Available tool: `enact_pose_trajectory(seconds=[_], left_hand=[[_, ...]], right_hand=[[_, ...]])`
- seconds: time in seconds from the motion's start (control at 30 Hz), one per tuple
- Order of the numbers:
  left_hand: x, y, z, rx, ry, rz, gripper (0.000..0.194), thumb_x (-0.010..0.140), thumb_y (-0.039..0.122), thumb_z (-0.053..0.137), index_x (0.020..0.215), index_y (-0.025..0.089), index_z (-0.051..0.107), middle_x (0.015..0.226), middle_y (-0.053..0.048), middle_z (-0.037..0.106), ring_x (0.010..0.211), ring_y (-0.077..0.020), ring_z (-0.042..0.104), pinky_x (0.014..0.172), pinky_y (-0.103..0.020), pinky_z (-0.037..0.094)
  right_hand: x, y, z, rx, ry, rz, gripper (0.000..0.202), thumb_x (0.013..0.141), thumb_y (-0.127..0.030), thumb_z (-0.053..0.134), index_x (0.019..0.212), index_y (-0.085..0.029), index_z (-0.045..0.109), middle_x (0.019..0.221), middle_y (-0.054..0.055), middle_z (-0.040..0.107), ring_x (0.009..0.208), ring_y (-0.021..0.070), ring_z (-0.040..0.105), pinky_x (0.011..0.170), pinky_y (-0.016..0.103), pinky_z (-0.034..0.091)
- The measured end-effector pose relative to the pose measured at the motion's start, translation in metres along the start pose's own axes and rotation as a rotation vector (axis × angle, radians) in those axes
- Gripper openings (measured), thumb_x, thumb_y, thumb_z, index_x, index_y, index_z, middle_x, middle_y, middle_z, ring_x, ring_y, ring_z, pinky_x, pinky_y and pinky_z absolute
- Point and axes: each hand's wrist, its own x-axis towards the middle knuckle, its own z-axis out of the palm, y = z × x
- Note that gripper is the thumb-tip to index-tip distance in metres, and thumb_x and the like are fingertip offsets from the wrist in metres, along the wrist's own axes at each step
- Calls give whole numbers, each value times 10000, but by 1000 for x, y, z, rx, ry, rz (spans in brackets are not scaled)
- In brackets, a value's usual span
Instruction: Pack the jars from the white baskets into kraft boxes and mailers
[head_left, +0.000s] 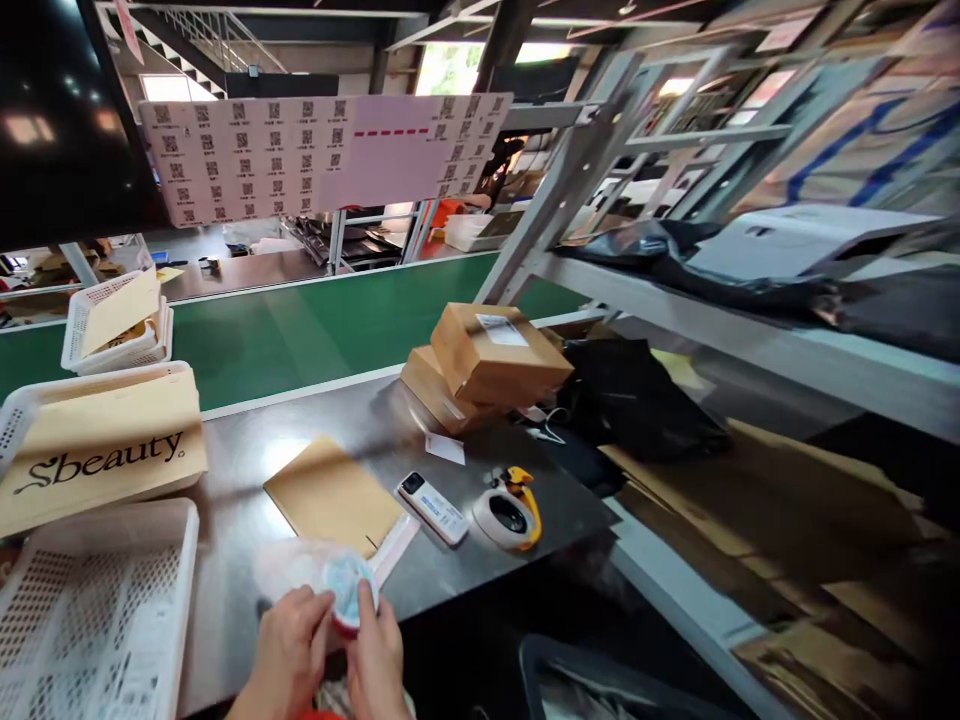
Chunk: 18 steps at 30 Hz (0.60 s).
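Remote log, left to right: white basket [142, 545] | left hand [289, 630] curled beside round blue-and-white item [348, 582], pinch unclear to me | item near table's [232, 470] front edge | right hand [377, 645] gripping it; I'd steady it level, away from envelope [334, 495].

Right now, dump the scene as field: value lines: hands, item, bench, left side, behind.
left hand: fingertips at the left edge of the round item, grip unclear
right hand: holds the round item, thumb on its face
item look: pale blue face, red lower edge, blurred
bench: beige envelope, phone, tape roll
boxes: upper box resting on lower box
left side: white baskets
behind: green strip
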Motion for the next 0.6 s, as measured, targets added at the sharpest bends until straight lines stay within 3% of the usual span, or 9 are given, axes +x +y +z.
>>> enact_pose_trajectory(seconds=[0.07, 0.13, 0.3, 0.37, 0.43, 0.5, 0.6], left_hand=[[3, -3, 1, -81, 24, -38, 312, 1037, 306, 463, 1087, 251, 765, 862, -51, 776, 779, -193, 740, 700, -263, 546], [13, -2, -2, -158, 50, -105, 306, 1036, 345, 486, 997, 236, 770, 852, -49, 770, 749, -181, 724, 687, -260, 544], [47, 13, -10, -228, 152, -229, 386, 1023, 449, 529, 814, 216, 755, 756, -32, 693, 677, -162, 651, 637, -250, 512], [55, 22, -5, -228, 158, -229, 406, 1027, 466, 512, 817, 216, 754, 758, -37, 698, 675, -163, 646, 631, -250, 504], [59, 31, 1, -226, 135, -220, 417, 1038, 461, 489, 819, 216, 744, 760, -40, 700, 691, -166, 649, 657, -255, 508], [60, 39, 6, -237, 94, -228, 422, 1050, 446, 468, 816, 211, 729, 749, -38, 695, 692, -164, 645, 676, -259, 509], [60, 49, 5, -286, 22, -245, 423, 1054, 454, 462, 847, 199, 728, 779, -46, 700, 717, -165, 642, 695, -261, 511]], right_hand=[[5, -8, -1, 82, -15, 50, 524, 775, -682, 742, 1077, -271, 625, 1013, 45, 795, 926, 295, 776, 813, 407, 630], [12, -22, -4, 16, -135, -2, 535, 702, -595, 831, 1061, -248, 639, 974, 46, 790, 915, 283, 764, 814, 387, 616], [39, -63, -10, -512, -496, -207, 303, 725, -388, 773, 963, -211, 709, 860, 34, 771, 810, 242, 703, 745, 331, 539], [52, -72, -9, -642, -538, -284, 264, 739, -356, 723, 971, -230, 726, 893, 40, 779, 862, 257, 704, 803, 353, 522], [66, -74, -6, -598, -487, -269, 269, 731, -370, 697, 962, -234, 718, 917, 59, 778, 896, 274, 707, 851, 383, 522], [77, -74, -3, -428, -486, -154, 273, 711, -395, 681, 926, -228, 702, 879, 61, 766, 854, 271, 702, 841, 395, 537], [88, -74, -4, -328, -708, -45, 196, 713, -389, 664, 804, -220, 705, 753, 31, 735, 773, 246, 677, 821, 386, 540]])
